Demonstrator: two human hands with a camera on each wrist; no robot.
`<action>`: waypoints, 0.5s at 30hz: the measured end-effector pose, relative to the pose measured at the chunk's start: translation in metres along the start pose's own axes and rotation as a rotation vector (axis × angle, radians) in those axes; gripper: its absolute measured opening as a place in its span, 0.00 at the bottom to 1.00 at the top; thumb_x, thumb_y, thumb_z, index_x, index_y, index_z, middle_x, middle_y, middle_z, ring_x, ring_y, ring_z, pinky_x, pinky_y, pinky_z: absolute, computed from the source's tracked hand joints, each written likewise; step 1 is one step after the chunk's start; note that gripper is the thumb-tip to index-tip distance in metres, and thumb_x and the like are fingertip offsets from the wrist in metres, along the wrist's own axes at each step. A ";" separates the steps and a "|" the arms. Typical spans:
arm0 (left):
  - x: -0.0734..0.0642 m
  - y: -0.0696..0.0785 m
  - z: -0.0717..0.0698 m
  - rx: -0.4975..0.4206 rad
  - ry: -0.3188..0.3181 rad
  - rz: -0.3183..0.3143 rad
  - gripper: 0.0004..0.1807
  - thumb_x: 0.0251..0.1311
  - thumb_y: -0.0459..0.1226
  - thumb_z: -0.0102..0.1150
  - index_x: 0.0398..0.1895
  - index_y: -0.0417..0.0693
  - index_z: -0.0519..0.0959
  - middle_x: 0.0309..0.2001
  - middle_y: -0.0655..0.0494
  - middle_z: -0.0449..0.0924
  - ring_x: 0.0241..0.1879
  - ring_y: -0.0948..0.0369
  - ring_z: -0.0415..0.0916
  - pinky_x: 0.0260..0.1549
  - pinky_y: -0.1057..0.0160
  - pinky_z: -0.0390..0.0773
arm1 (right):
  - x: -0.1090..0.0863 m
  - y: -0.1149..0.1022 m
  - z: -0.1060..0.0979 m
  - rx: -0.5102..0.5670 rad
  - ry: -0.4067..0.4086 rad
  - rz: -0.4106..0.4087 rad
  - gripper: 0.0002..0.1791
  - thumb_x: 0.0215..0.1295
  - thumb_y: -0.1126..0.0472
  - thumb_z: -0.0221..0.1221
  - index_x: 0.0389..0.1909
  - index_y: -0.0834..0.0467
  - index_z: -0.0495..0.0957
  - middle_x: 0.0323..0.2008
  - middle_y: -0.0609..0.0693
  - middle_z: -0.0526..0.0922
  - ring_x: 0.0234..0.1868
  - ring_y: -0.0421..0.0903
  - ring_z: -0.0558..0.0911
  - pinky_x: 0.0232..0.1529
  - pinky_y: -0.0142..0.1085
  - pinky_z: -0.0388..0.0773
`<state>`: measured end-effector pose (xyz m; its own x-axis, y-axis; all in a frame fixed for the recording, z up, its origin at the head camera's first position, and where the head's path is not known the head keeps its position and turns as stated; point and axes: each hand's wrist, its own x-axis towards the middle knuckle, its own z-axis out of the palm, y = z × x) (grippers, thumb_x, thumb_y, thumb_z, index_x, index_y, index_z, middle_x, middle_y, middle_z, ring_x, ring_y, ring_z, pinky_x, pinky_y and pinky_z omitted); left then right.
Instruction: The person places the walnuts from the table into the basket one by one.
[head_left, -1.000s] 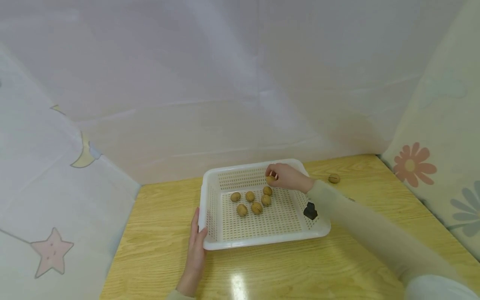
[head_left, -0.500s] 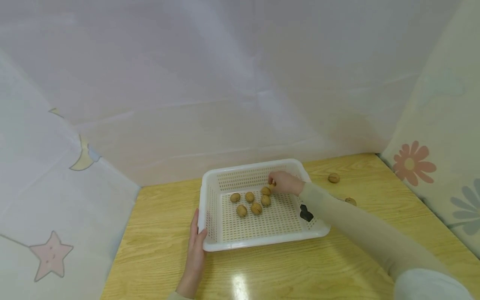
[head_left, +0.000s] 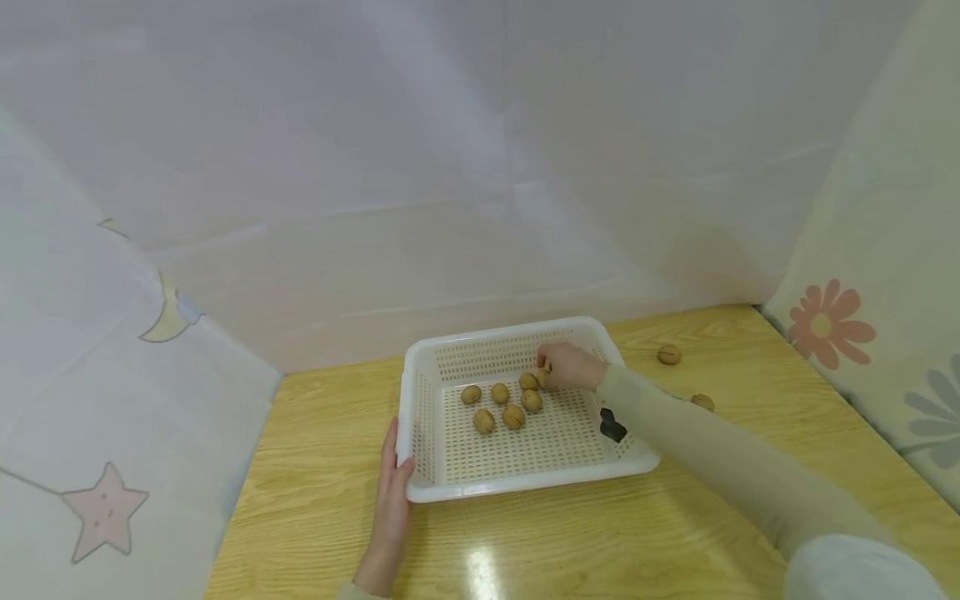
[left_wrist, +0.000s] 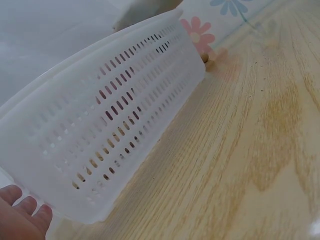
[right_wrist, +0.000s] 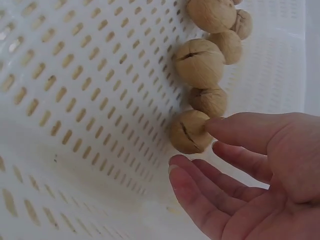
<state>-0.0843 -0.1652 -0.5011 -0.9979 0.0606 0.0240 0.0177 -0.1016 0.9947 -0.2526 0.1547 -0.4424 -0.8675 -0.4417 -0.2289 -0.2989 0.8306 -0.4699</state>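
Observation:
A white plastic basket (head_left: 517, 479) with slotted walls stands on the wooden table. Several walnuts (head_left: 513, 417) lie on its floor. My left hand (head_left: 392, 500) holds the basket's left end, the thumb at the rim and the fingers along the outside; in the left wrist view its fingertips (left_wrist: 42, 212) show beside the wall. Inside the basket, at the back right, is my right hand (head_left: 572, 365). In the right wrist view its thumb touches the end walnut (right_wrist: 190, 131) of a cluster, while the other fingers are loosely bent below, apart from that walnut.
Two more walnuts are on the table right of the basket: one toward the back (head_left: 669, 355), the other beside the right sleeve (head_left: 675, 425). A pale cloth wall (head_left: 480, 250) rises behind the table edge. A black device (head_left: 612, 425) is at the right wrist.
My right hand has lowered its walnut from above the basket floor to beside the others, and its fingers have loosened. The neighbouring walnut has shifted slightly left. My left hand stays put.

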 end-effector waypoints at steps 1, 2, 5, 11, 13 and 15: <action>0.000 0.000 0.000 0.001 0.000 0.002 0.36 0.80 0.38 0.31 0.86 0.58 0.35 0.84 0.42 0.39 0.79 0.34 0.47 0.69 0.31 0.61 | -0.002 0.000 -0.002 0.001 0.005 0.001 0.14 0.69 0.67 0.62 0.53 0.67 0.78 0.44 0.58 0.84 0.40 0.50 0.80 0.42 0.44 0.80; 0.000 0.000 0.000 0.002 0.001 0.003 0.36 0.80 0.38 0.31 0.86 0.58 0.35 0.84 0.42 0.39 0.79 0.34 0.46 0.70 0.31 0.60 | -0.004 -0.001 -0.004 0.007 0.010 0.001 0.15 0.69 0.67 0.62 0.54 0.67 0.78 0.45 0.59 0.84 0.42 0.51 0.81 0.44 0.45 0.81; 0.000 0.000 0.000 0.004 0.003 0.005 0.36 0.80 0.38 0.31 0.86 0.58 0.35 0.84 0.42 0.39 0.79 0.34 0.46 0.70 0.31 0.59 | -0.010 -0.002 -0.012 0.002 0.037 -0.022 0.14 0.70 0.67 0.61 0.54 0.67 0.79 0.46 0.59 0.84 0.44 0.53 0.81 0.46 0.47 0.81; -0.001 0.001 0.000 0.007 0.001 0.005 0.37 0.80 0.37 0.30 0.86 0.58 0.35 0.85 0.42 0.37 0.80 0.34 0.45 0.70 0.30 0.58 | -0.021 -0.002 -0.030 0.009 0.080 -0.059 0.15 0.70 0.64 0.63 0.54 0.65 0.80 0.45 0.57 0.84 0.43 0.51 0.81 0.44 0.46 0.81; -0.001 0.001 0.000 0.005 -0.002 0.005 0.36 0.80 0.38 0.30 0.86 0.58 0.35 0.85 0.42 0.37 0.79 0.34 0.45 0.70 0.30 0.58 | -0.025 -0.002 -0.036 0.006 0.098 -0.073 0.15 0.70 0.64 0.63 0.53 0.65 0.80 0.44 0.57 0.84 0.43 0.52 0.82 0.45 0.47 0.81; -0.001 0.001 0.000 0.003 -0.003 0.006 0.36 0.80 0.38 0.30 0.86 0.58 0.35 0.84 0.42 0.37 0.79 0.34 0.45 0.70 0.31 0.58 | -0.030 -0.002 -0.042 0.003 0.113 -0.079 0.14 0.70 0.63 0.63 0.52 0.65 0.81 0.44 0.57 0.85 0.43 0.53 0.82 0.45 0.48 0.82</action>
<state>-0.0837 -0.1653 -0.5002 -0.9975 0.0633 0.0307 0.0244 -0.0990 0.9948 -0.2423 0.1806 -0.3984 -0.8806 -0.4647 -0.0932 -0.3673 0.7934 -0.4853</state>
